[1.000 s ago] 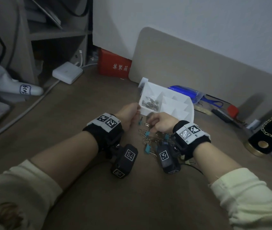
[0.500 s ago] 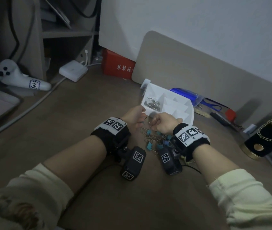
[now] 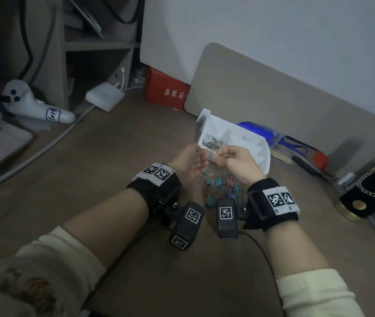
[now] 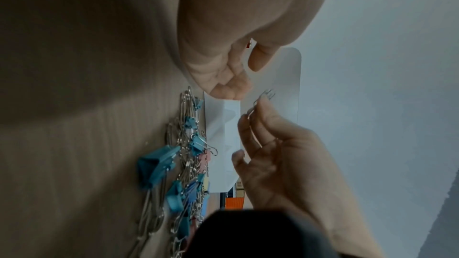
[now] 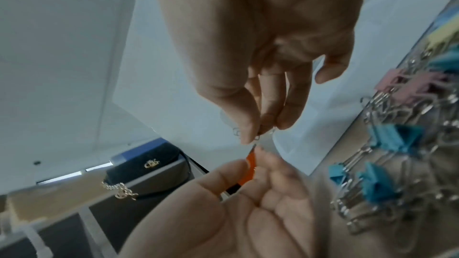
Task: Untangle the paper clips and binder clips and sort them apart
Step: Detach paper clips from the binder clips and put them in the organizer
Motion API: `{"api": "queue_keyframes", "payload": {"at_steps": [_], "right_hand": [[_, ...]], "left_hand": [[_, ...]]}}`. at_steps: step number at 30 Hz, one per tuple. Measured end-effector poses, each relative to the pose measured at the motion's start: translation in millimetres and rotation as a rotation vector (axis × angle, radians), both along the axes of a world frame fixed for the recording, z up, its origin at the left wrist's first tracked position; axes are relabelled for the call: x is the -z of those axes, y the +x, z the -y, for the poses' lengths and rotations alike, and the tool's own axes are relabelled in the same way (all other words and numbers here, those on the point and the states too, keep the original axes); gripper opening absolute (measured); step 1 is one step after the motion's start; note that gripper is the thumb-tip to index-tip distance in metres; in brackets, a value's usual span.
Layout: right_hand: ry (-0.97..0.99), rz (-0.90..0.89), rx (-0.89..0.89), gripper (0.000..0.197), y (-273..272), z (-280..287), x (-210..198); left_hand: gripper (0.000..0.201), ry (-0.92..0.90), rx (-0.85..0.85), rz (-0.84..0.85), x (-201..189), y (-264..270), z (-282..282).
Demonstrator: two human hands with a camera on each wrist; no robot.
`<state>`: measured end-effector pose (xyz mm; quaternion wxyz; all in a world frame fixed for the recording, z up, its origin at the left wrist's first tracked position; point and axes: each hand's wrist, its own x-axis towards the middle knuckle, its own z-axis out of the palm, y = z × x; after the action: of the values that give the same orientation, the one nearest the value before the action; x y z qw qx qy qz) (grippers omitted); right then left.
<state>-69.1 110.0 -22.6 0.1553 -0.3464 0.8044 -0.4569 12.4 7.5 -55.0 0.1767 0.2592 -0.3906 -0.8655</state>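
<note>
Right hand point(image 3: 239, 164): thumb and forefinger pinch one thin silver wire paper clip point(image 4: 264, 97), held above the tangle, probably to carry it to the white plastic divided tray point(image 3: 265, 152). Left hand point(image 3: 190, 160): fingers loosely curled beside it, whether touching the clip cannot be told. Below, mid-tabletop point(image 3: 113, 156), lies one tangled heap of silver clips and blue and pink binder clips point(image 3: 220, 185), too many to count; the tray's left compartment holds sorted paper clips point(image 3: 211, 143).

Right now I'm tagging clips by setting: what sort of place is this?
Probably a home desk: a white organizer tray with office clips, a white power adapter, and blue-handled scissors against the wall.
</note>
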Motion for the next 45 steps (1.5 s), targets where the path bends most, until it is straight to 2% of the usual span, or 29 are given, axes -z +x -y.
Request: {"api": "queue_keyframes", "payload": {"at_steps": [6,12,16,20,21,24,29,32,36,42,45], "right_hand": [[-0.153,0.142,-0.080,0.003,17.0,12.7,5.9],[-0.164,0.060,-0.070,0.010,19.1,21.3,7.7],[-0.207,0.047,-0.037,0.016,9.5,23.2,10.4],[-0.100,-0.034,0.007,0.010,-5.7,23.9,18.1],[-0.032,-0.026,-0.003,0.009,-8.5,23.1,19.4],[0.178,0.074,-0.065,0.020,-13.1,22.0,22.8],[0.348,-0.036,0.003,0.018,-28.6,24.1,40.6],[0.350,-0.101,0.059,0.023,-30.7,25.0,47.0],[0.334,-0.140,0.091,0.017,-31.2,25.6,47.9],[0.158,-0.186,0.162,0.010,-33.7,21.0,41.0],[0.196,-0.211,0.207,0.014,-37.3,15.5,39.0]], "left_hand": [[0.038,0.015,0.150,0.008,0.3,-0.4,-3.3],[0.033,0.106,0.080,-0.028,1.4,1.2,2.4],[0.045,0.204,0.058,-0.030,5.0,-1.6,9.2],[0.026,0.199,0.056,-0.004,4.5,-1.9,14.8],[0.024,0.188,0.052,-0.005,4.8,-2.1,16.1],[0.024,0.213,0.060,-0.034,6.7,-4.3,17.6],[0.023,0.243,0.077,-0.059,10.5,-7.6,17.3],[0.022,0.224,0.100,-0.052,12.2,-8.3,17.4],[0.022,0.208,0.117,-0.056,13.0,-6.8,18.0],[0.023,0.201,0.114,-0.059,14.3,-7.1,18.7],[0.023,0.185,0.107,-0.061,14.5,-6.8,18.2]]}}
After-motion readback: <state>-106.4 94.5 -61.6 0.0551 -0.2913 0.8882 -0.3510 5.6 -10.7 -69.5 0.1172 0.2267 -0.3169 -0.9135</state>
